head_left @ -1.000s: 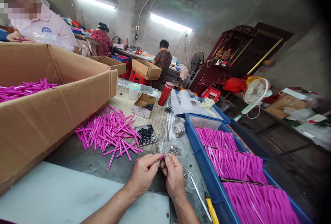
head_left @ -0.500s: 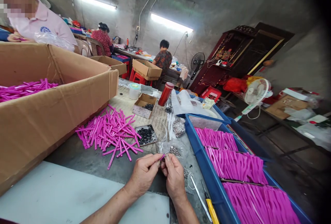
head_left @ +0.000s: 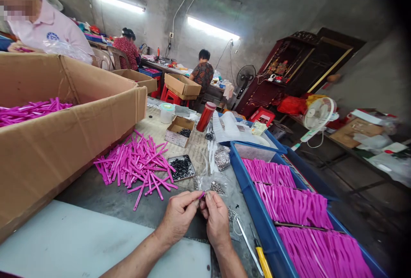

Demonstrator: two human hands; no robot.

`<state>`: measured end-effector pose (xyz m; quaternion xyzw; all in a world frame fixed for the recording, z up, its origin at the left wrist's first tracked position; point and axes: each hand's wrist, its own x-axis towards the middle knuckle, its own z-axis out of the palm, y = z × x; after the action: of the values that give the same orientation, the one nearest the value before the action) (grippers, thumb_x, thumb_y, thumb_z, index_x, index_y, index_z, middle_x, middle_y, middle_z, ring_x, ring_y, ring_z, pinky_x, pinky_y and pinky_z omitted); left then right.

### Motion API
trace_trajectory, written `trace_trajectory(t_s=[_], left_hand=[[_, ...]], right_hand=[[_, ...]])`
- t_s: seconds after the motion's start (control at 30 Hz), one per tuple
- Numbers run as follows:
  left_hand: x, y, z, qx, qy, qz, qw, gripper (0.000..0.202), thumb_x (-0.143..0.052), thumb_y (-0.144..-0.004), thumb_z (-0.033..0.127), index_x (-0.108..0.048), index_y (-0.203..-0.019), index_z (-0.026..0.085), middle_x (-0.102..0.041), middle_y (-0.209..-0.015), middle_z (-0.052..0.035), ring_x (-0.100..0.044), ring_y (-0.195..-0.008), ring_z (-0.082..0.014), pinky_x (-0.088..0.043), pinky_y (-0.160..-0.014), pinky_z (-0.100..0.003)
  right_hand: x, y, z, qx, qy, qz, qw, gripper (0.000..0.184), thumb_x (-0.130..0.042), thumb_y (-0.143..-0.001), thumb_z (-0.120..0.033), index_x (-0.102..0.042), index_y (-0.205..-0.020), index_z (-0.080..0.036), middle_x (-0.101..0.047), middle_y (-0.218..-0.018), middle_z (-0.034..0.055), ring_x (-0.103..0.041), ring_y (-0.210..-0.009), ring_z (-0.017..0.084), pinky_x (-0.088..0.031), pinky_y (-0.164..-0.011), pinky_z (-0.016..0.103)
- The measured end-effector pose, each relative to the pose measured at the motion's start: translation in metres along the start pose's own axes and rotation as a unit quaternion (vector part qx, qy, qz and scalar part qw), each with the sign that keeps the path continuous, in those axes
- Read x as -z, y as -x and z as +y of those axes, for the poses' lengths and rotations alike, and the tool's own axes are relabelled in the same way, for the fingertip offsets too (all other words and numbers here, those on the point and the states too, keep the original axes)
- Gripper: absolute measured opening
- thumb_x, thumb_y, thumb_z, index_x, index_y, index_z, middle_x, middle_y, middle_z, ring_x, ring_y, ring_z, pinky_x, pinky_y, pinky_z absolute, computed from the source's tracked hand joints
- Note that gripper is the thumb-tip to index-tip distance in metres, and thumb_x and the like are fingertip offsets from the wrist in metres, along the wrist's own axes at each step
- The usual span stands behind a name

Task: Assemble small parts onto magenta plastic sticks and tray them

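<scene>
Lower centre of frame: left hand [head_left: 178, 214] and right hand [head_left: 216, 219] both pinch a thin magenta plastic-looking strip [head_left: 202, 195], mostly hidden; judged best to steady it with the left, press squarely with the right, tip visible.

Glares white at two wall tubes [head_left: 213, 28], dims toward the shadowed floor [head_left: 372, 226] at right; stretches near the edges, blurs at far right, blackens in the upper right corner.
</scene>
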<state>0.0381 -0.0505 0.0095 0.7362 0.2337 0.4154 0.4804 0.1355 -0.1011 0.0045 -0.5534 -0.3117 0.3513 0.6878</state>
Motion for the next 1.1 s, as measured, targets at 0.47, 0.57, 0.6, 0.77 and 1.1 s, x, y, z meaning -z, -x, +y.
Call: trace_trajectory(t_s=[0.47, 0.57, 0.6, 0.77, 1.1], left_hand=[[0.0001, -0.0007, 0.003, -0.004, 0.0, 0.004, 1.0, 0.028, -0.045, -0.075, 0.011, -0.063, -0.095, 0.018, -0.065, -0.075, -0.0041, -0.058, -0.07, -0.014, -0.046, -0.065, -0.022], [0.0, -0.0002, 0.0025, -0.004, -0.005, 0.005, 1.0, 0.028, -0.045, -0.075, 0.011, -0.063, -0.095, 0.017, -0.065, -0.074, -0.0041, -0.058, -0.072, -0.0144, -0.046, -0.066, -0.022], [-0.0001, -0.0001, 0.0023, -0.004, -0.006, 0.006, 1.0, 0.028, -0.045, -0.075, 0.011, -0.064, -0.095, 0.017, -0.065, -0.075, -0.0043, -0.058, -0.072, -0.0144, -0.046, -0.067, -0.022], [0.0004, -0.0006, 0.0028, -0.013, -0.01, 0.014, 1.0, 0.027, -0.046, -0.074, 0.011, -0.064, -0.093, 0.017, -0.066, -0.076, -0.0041, -0.059, -0.07, -0.0141, -0.047, -0.065, -0.021], [0.0003, -0.0006, 0.0034, 0.004, -0.001, -0.004, 1.0, 0.028, -0.044, -0.075, 0.011, -0.064, -0.095, 0.018, -0.064, -0.068, -0.0028, -0.058, -0.073, -0.0148, -0.046, -0.069, -0.023]], right_hand=[[-0.0008, 0.0017, -0.0012, 0.002, 0.001, 0.002, 1.0, 0.033, -0.051, -0.069, -0.046, -0.043, -0.057, -0.017, -0.036, -0.048, -0.0061, -0.027, -0.04, 0.005, -0.022, -0.037, 0.017], [-0.0009, 0.0016, -0.0009, 0.002, -0.002, 0.0, 1.0, 0.032, -0.052, -0.069, -0.046, -0.043, -0.056, -0.017, -0.035, -0.048, -0.0064, -0.026, -0.04, 0.005, -0.021, -0.037, 0.017], [-0.0007, 0.0015, -0.0006, 0.001, -0.003, 0.0, 1.0, 0.032, -0.052, -0.069, -0.045, -0.043, -0.057, -0.017, -0.035, -0.048, -0.0064, -0.026, -0.04, 0.005, -0.021, -0.037, 0.017], [0.0005, 0.0013, 0.0024, 0.002, -0.006, -0.006, 1.0, 0.031, -0.05, -0.071, -0.045, -0.042, -0.058, -0.018, -0.035, -0.049, -0.0062, -0.027, -0.041, 0.006, -0.022, -0.038, 0.018], [0.0012, 0.0013, 0.0021, 0.004, 0.0, -0.002, 1.0, 0.031, -0.051, -0.07, -0.045, -0.043, -0.058, -0.017, -0.035, -0.049, -0.0061, -0.027, -0.041, 0.006, -0.022, -0.038, 0.018]])
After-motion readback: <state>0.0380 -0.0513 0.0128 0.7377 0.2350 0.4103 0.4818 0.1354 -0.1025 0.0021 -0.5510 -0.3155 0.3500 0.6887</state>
